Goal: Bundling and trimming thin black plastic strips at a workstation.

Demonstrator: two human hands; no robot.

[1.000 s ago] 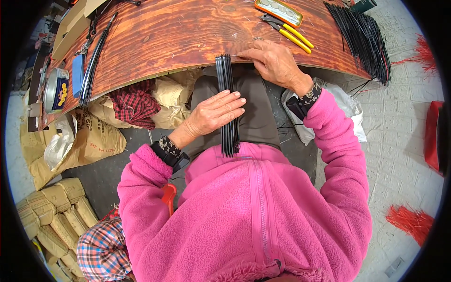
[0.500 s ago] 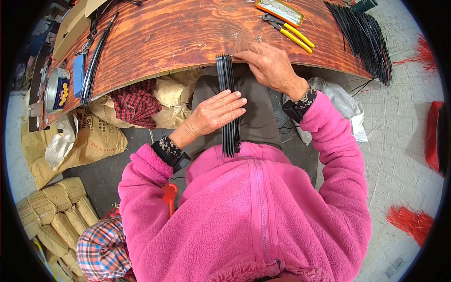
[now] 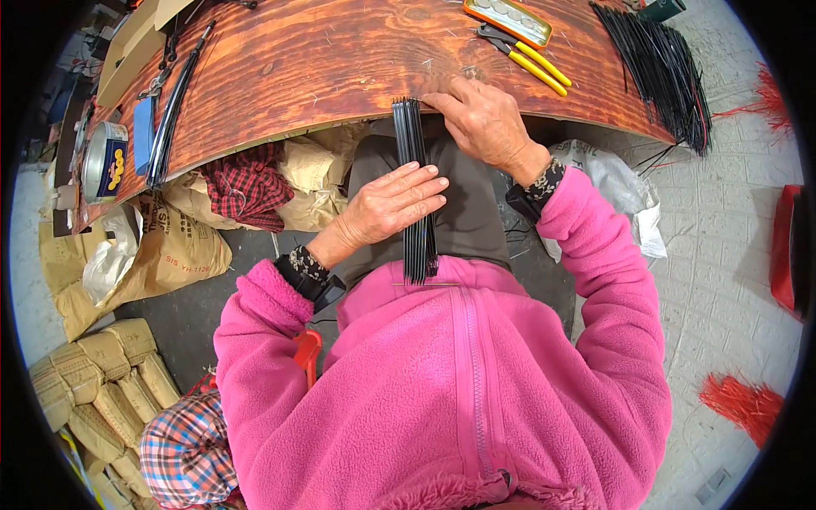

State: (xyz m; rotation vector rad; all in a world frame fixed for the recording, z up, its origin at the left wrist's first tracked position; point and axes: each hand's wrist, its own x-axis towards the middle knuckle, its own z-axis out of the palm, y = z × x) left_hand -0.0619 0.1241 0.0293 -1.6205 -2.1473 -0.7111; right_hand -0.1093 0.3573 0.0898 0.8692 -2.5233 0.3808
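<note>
A bundle of thin black rods (image 3: 409, 136) lies lengthwise from the table's edge to my lap. My left hand (image 3: 393, 204) lies across its middle and holds it, fingers pressed together over the top; the thumb is hidden. At the bundle's far end, my right hand (image 3: 486, 121) is closed with bent fingers, the index fingertip beside the rod tips. Whatever those fingertips grip is too small or hidden to make out. The near ends of the rods rest against my pink jacket (image 3: 408, 357), with a thin needle-like piece (image 3: 425, 284) lying across it there.
Yellow-handled pliers (image 3: 537, 68) and a tin of round discs (image 3: 510, 19) lie on the wooden table (image 3: 340, 59). More black rods (image 3: 663, 72) hang over its right corner. At left stand a round can (image 3: 105, 161), a blue block (image 3: 144, 136) and a cardboard box (image 3: 132, 55).
My right hand and wrist have shifted slightly left, and its fingers have bent a little differently. My left hand and the bundle have stayed almost in place.
</note>
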